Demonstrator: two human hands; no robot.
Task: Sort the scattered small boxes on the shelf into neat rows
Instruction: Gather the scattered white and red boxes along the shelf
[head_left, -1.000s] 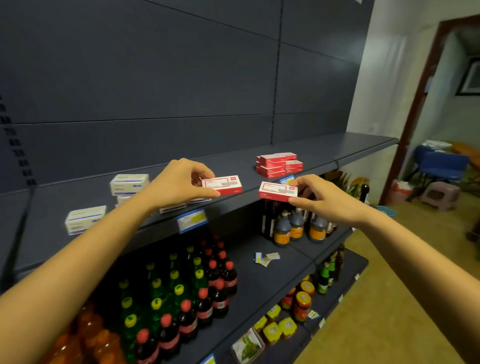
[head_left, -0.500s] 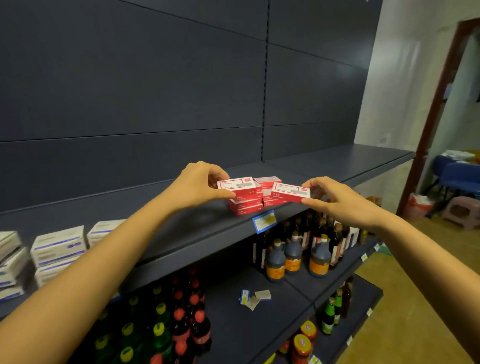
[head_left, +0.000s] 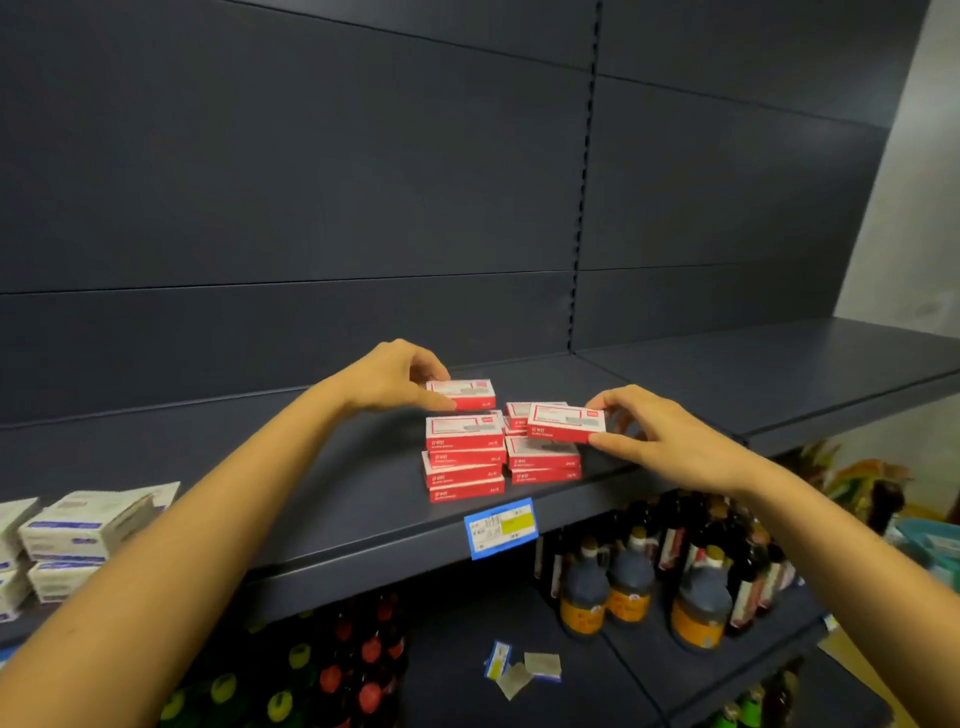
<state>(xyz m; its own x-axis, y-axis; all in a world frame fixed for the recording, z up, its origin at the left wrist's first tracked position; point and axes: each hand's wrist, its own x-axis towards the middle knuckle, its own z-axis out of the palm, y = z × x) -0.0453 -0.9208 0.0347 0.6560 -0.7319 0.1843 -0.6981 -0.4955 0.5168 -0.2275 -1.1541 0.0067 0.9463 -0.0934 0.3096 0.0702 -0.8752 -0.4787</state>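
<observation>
Head view: flat red-and-white boxes (head_left: 464, 462) in two piles on dark shelf (head_left: 337, 499). Left hand (head_left: 395, 379) pinching one box (head_left: 464, 393) above the left pile, right hand (head_left: 662, 439) pinching another box (head_left: 566, 423) over the right pile — both closer than before.

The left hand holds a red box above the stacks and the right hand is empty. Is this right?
No: the head view shows the right hand pinching a red box too. The left hand does hold its own box above the stacks.
</observation>
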